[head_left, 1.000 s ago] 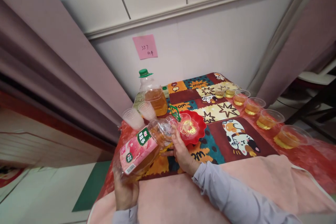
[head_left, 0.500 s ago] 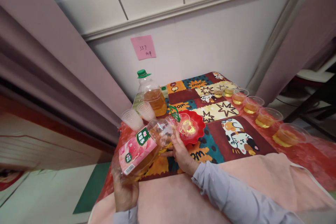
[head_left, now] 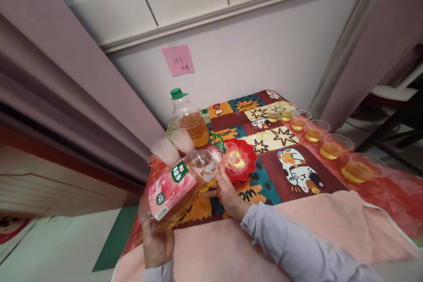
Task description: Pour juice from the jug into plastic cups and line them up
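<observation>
A large clear juice bottle [head_left: 175, 183] with a pink label lies tilted in my two hands, its neck towards the red scalloped plate [head_left: 249, 163]. Amber juice has gathered along its lower side. My left hand [head_left: 157, 246] holds the bottle's base from below, its fingers partly hidden behind it. My right hand [head_left: 228, 191] grips it near the neck. A clear plastic cup [head_left: 231, 153] stands on the plate, just past the bottle's mouth. By the neck shows a green handle [head_left: 218, 142].
A second juice bottle [head_left: 193, 128] with a green cap stands at the back left. Two stacks of plastic cups [head_left: 165, 151] are in front of it. Several cups of juice [head_left: 335, 146] line the right side. A pink cloth [head_left: 264, 242] covers the table's front edge.
The view has shifted very slightly. Both hands keep the bottle tilted over the plate in nearly the same pose.
</observation>
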The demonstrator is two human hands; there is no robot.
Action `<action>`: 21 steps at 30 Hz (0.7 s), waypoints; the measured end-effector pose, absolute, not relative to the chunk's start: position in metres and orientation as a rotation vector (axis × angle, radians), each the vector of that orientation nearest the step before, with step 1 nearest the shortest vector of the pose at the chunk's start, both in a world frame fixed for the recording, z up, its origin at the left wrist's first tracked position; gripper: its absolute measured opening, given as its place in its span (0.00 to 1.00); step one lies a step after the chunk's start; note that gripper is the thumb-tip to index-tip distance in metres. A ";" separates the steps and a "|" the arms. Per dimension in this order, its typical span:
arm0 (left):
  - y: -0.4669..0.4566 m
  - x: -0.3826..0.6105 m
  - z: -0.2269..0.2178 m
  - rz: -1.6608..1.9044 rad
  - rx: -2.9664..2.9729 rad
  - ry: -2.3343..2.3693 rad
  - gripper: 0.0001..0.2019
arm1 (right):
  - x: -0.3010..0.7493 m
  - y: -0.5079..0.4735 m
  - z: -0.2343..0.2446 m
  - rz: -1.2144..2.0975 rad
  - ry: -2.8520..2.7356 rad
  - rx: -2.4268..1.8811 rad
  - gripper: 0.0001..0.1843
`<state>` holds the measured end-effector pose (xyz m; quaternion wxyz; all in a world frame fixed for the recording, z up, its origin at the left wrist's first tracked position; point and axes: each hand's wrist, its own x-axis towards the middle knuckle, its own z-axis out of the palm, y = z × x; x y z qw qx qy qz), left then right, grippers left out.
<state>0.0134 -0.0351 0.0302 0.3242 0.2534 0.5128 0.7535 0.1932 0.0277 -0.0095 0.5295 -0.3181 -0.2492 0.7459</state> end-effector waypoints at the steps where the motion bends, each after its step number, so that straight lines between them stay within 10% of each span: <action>1: -0.035 0.014 0.030 1.979 0.666 1.346 0.34 | 0.193 0.028 -0.010 1.779 -0.589 -0.763 0.55; 21: -0.035 0.019 0.036 1.961 0.770 1.337 0.38 | 0.190 0.030 -0.013 1.789 -0.580 -0.735 0.61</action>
